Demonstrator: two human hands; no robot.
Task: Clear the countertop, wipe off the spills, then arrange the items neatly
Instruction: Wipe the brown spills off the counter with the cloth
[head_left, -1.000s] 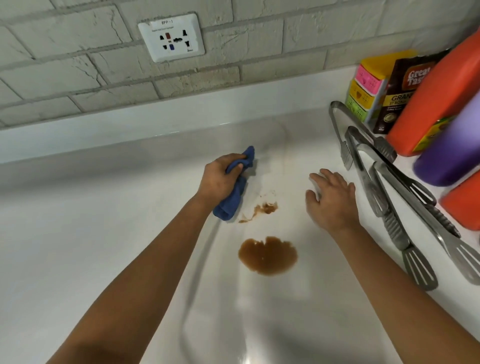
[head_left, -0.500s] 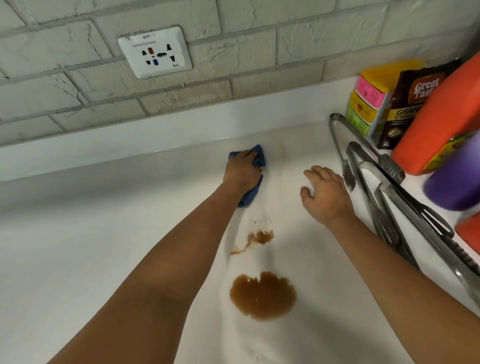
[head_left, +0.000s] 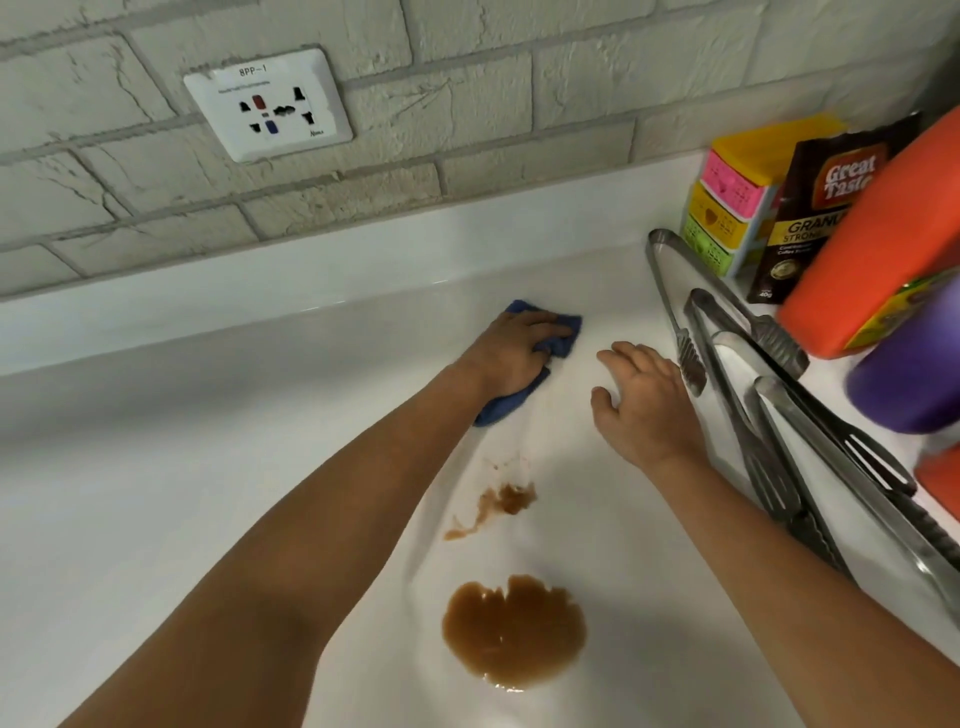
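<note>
The left hand (head_left: 511, 353) pressed a blue cloth (head_left: 519, 374) flat against the white desk (head_left: 208, 467), its grip curled over the crumpled fabric, fingers bent across the top edge and pinching it down. The cloth lay close to the raised back lip of the desk, with one corner poking out beyond the fingers and another trailing under the wrist.

Just right of the cloth, apart from it, the right hand (head_left: 644, 400) rested on the bare desk, its grip spread and relaxed, fingers loosely bent and holding nothing.

Nearer the person than the cloth sat a small brown smear (head_left: 501, 504), and nearer still a large round brown puddle (head_left: 514, 631), both unwiped and well clear of the cloth.

Right of the cloth, past the right hand, several steel tongs (head_left: 753, 410) lay side by side, overlapping. Farther right stood an orange bottle (head_left: 872, 249) and a purple bottle (head_left: 914, 374), touching or nearly so; I could not tell which. Behind the tongs, against the wall, were a dark Great Taste coffee pouch (head_left: 815, 208) and a stack of coloured sponges (head_left: 732, 208).

Above and left of the cloth, a white power socket (head_left: 267, 104) was set into the grey brick wall (head_left: 519, 104).
</note>
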